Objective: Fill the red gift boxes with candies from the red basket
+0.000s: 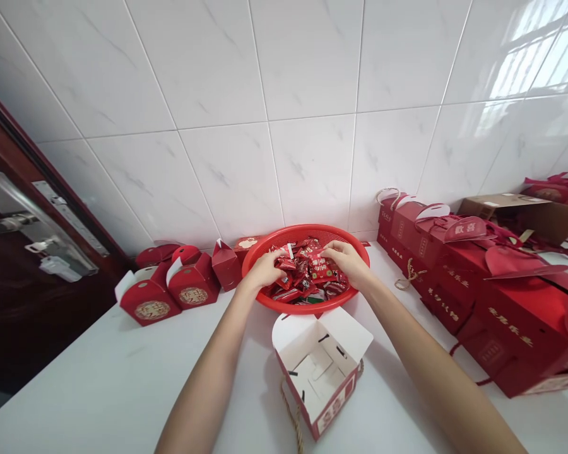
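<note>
A round red plastic basket [288,308] stands against the wall, filled with small shiny red packets [303,277]. Both of my hands are inside its rim. At the left side of the heap, my left hand [266,269] has its fingers curled round a red packet, mostly hidden, near a white edge. My right hand [348,261] pinches a flat red packet [322,267] with gold print by its upper right edge. Between my forearms sits an open red gift box [334,403] with a bare white inside, raised flaps and a twisted rope handle [291,413].
Several small red boxes [192,287] stand at the left by the wall. Larger red gift boxes [492,315] line the right side, with an open brown carton [544,217] behind. A dark door with a metal handle [14,222] is at far left.
</note>
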A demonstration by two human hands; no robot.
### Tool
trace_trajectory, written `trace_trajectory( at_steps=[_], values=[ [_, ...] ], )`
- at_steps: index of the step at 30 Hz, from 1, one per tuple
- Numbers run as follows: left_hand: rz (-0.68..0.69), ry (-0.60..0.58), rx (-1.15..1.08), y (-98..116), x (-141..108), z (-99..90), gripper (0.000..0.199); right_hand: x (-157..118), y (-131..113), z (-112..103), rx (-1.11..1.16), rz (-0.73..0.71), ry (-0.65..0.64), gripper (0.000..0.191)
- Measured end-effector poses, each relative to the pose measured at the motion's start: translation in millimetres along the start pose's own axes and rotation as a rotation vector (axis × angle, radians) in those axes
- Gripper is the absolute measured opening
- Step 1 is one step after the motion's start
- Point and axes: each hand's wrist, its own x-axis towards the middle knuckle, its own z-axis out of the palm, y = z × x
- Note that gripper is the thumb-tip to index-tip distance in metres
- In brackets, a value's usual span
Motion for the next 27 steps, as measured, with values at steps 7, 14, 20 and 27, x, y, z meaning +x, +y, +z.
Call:
trace_trajectory(
  at_steps=[7,14,20,27],
  values=[
    [0.030,0.050,0.195,10.4,-4.3,1.3,0.028,-5.3,3.2,2.1,-0.251,-0.042,-0.126,0.012],
    [-0.014,0.127,0.205,9.2,-4.8,3.0,0.049,-7.7,2.0,2.6,-0.455,-0.069,-0.039,0.009],
    [0.039,-0.193,0.074,11.1,-11.8,0.3,0.096,-9.8,-0.8,3.3,-0.575,-0.073,-0.020,0.012],
    [0.065,-0.232,0.077,16.1,-13.0,0.3,0.068,-8.0,2.3,2.7,-0.589,-0.097,-0.054,0.012]
  ],
)
